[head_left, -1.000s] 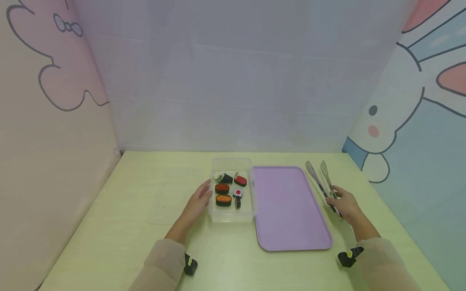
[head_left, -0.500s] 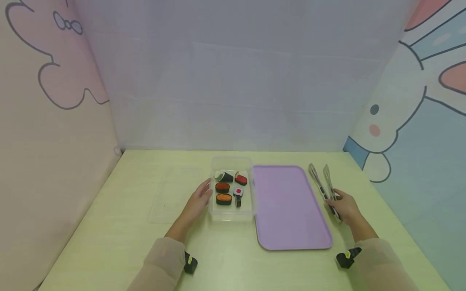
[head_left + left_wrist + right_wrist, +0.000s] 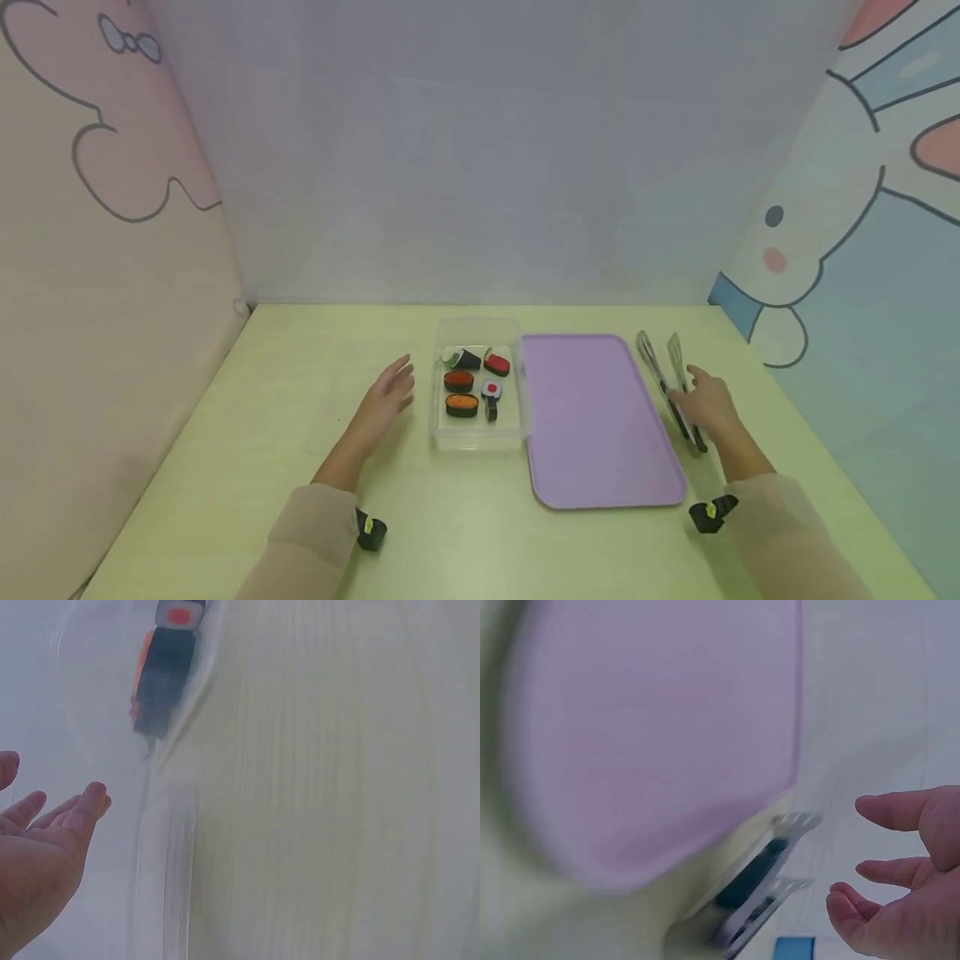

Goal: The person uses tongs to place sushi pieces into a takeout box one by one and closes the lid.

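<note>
Just left of the clear plastic box [image 3: 480, 443], my left hand [image 3: 381, 407] hovers with loose fingers, apart from its wall. Inside the box lie several toy sushi pieces, among them an orange-topped one [image 3: 461, 406], a red-topped one [image 3: 497, 362] and a roll slice [image 3: 491, 389]. My right hand [image 3: 708, 407] is above the handles of the metal tongs [image 3: 678, 367], which lie spread on the table. In the right wrist view its fingers [image 3: 889, 871] are parted from the thumb and hold nothing, with the tongs [image 3: 754, 881] below.
A lilac tray [image 3: 603, 417] lies between the box and the tongs, its left edge against the box. A clear flat lid [image 3: 360, 392] lies on the table at left, partly behind my left hand. Walls with cartoon drawings stand on both sides.
My left hand has let go of the box's side and moved left. My right hand has released the tongs and lifted slightly, its fingers spreading. The tongs lie where they were.
</note>
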Demonstrator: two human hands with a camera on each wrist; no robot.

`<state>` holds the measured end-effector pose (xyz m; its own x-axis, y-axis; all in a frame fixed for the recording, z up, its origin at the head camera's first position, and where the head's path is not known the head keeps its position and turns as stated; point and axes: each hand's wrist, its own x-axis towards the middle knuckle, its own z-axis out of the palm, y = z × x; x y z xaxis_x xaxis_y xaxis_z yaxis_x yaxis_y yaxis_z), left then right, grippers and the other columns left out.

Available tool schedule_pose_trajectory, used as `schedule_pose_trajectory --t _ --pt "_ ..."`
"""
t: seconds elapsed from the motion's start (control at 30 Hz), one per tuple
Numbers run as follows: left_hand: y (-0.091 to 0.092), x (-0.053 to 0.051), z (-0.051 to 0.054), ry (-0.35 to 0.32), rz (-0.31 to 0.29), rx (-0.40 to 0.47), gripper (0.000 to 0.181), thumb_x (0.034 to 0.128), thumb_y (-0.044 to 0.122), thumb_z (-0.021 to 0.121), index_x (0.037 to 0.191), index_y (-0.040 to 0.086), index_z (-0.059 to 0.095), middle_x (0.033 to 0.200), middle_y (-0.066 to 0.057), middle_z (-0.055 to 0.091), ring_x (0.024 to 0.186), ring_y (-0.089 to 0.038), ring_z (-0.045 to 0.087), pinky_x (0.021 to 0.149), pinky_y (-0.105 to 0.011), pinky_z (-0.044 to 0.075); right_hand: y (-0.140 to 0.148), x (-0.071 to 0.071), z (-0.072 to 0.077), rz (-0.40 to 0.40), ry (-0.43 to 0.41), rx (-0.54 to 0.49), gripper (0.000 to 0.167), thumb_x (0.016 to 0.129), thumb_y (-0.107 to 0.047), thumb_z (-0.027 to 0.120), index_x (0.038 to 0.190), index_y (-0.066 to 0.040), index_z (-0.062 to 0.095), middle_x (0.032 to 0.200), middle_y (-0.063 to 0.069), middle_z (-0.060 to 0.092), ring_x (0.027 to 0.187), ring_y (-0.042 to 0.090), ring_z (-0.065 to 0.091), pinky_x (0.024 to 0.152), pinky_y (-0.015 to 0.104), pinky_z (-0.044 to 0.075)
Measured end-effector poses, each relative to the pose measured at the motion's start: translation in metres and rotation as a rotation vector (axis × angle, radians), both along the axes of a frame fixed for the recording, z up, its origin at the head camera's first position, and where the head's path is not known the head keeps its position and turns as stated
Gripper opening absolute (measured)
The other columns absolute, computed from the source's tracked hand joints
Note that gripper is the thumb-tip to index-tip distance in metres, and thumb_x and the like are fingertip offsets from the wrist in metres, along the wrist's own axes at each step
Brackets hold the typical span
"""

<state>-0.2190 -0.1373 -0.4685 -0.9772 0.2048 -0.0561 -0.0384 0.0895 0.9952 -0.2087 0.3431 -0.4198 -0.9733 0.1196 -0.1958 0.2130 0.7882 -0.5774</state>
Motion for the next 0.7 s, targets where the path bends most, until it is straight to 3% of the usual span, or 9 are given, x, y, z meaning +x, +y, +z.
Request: schedule_pose_trajectory --t 0.13,0.27,0.47,0.7 --pt "-0.023 0.0 0.002 0.014 -0.001 -0.072 0.056 0.1073 0.027 0.038 0.155 0.007 0.017 0.157 -0.02 0.02 0.14 -0.038 0.027 0.111 -0.047 0.029 -0.044 -0.005 0.027 0.06 0.114 -0.043 0.066 0.099 -0.016 0.054 0.146 0.017 0.02 0.141 0.043 0.029 0.128 0.056 0.032 0.1 0.063 0.036" --pt "-0.042 0.001 0.003 0.005 0.035 -0.164 0.059 0.1066 0.033 0.039 0.155 0.008 0.018 0.157 -0.019 0.021 0.138 -0.04 0.031 0.111 -0.05 0.028 -0.097 -0.011 0.041 0.123 0.185 -0.133 0.063 0.098 -0.013 0.056 0.148 0.01 0.026 0.143 0.037 0.034 0.13 0.05 0.036 0.102 0.059 0.038" --pt "-0.067 0.005 0.008 -0.012 0.086 -0.279 0.064 0.106 0.038 0.038 0.155 0.005 0.016 0.157 -0.022 0.018 0.141 -0.043 0.02 0.111 -0.059 0.022 -0.185 -0.013 0.05 0.169 0.18 -0.275 0.063 0.097 -0.014 0.06 0.151 -0.001 0.03 0.145 0.027 0.038 0.129 0.043 0.042 0.102 0.053 0.041" --pt "-0.085 0.005 0.013 -0.06 0.132 -0.344 0.067 0.1057 0.039 0.038 0.156 0.004 0.01 0.158 -0.025 0.014 0.143 -0.043 0.012 0.111 -0.062 0.019 -0.267 -0.009 0.049 0.216 0.117 -0.39 0.064 0.097 -0.02 0.062 0.153 -0.012 0.033 0.148 0.016 0.04 0.131 0.033 0.042 0.1 0.049 0.044"
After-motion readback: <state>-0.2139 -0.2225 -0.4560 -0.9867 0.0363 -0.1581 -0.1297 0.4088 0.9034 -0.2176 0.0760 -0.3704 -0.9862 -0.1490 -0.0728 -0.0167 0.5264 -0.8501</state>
